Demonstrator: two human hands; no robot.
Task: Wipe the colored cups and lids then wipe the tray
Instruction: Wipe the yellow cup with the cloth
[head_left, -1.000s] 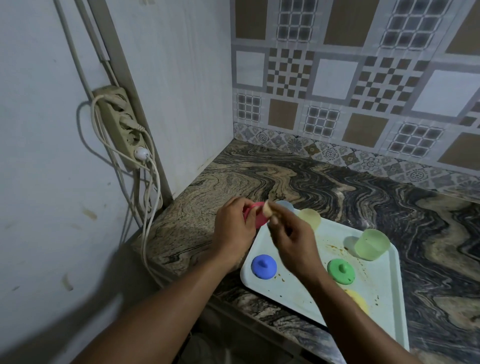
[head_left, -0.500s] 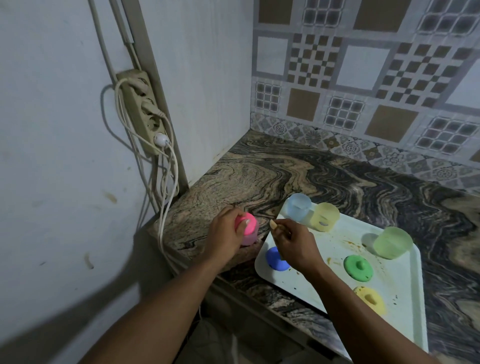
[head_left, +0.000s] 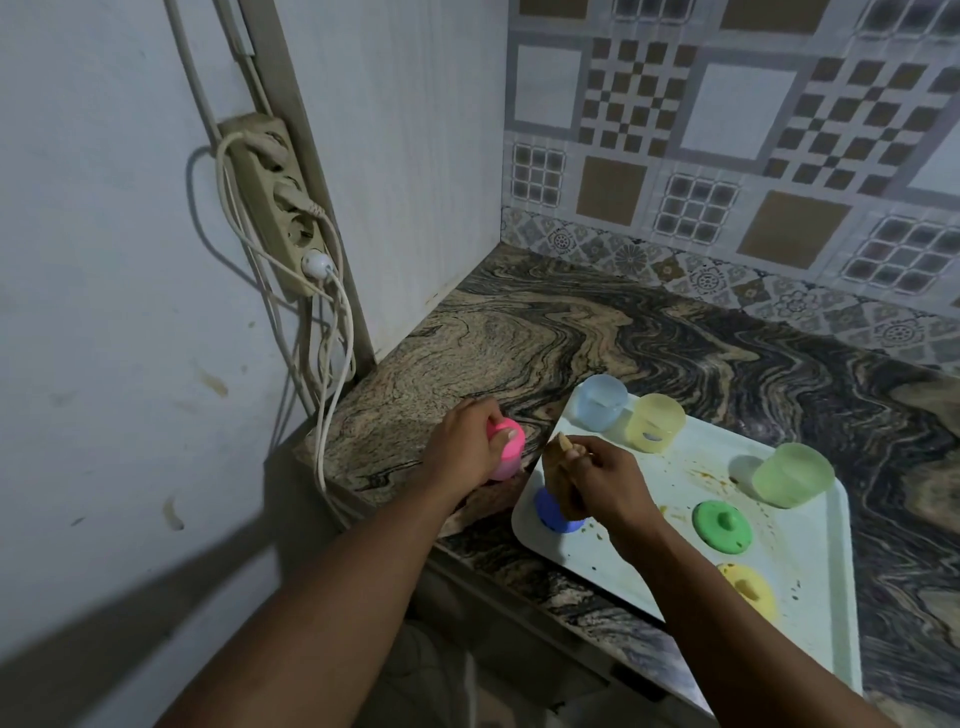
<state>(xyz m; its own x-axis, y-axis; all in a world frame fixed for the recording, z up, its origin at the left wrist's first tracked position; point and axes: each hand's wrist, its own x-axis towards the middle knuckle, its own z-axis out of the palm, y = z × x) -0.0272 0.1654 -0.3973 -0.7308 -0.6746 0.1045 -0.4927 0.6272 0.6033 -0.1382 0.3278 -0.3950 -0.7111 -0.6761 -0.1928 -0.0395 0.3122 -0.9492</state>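
Note:
My left hand grips a pink cup with its pink lid on, standing on the counter just left of the white tray. Over the tray's near-left corner my right hand pinches a brownish cloth, which hangs over a blue lid. On the tray stand a blue cup, a yellow cup and a green cup. A green lid and a yellow lid lie on the tray, which shows brown stains.
The marbled counter runs to a tiled back wall and a white side panel. A power strip with white cables hangs on the left wall near the counter's edge.
My left hand lowered the pink cup from in front of me onto the counter left of the tray. My right hand came down with the cloth over the blue lid.

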